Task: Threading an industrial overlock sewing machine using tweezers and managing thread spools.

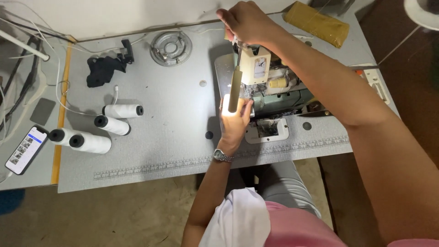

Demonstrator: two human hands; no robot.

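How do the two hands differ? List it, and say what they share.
The left hand lies low at the front of the sewing machine, brightly lit by its lamp; the right hand reaches over the machine's top, unlit. The left wrist wears a watch; the right is bare. Both touch the machine.

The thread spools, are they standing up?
No, all four white thread spools lie on their sides on the grey table.

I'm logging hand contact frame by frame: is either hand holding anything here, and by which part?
The right hand reaches over the top of the sewing machine; a grip cannot be told. The left hand, lit by the lamp, rests at the machine's front, holding nothing visible.
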